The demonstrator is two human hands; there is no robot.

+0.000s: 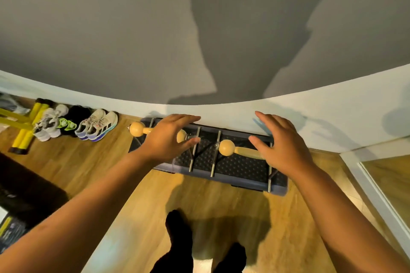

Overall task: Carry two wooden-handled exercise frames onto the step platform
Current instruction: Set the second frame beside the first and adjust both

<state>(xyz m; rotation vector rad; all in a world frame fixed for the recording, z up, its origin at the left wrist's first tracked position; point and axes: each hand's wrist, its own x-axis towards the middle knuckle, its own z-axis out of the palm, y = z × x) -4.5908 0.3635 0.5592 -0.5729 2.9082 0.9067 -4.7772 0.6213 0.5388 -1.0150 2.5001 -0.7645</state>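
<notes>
Frames [224, 148] on platform [244, 168] — handles lengthwise, seemingly

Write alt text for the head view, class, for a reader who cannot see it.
Two open hands, left hand and right hand, hover over two wooden-handled frames resting on a dark step platform against the wall. Sneakers line the wood floor to the left.
</notes>
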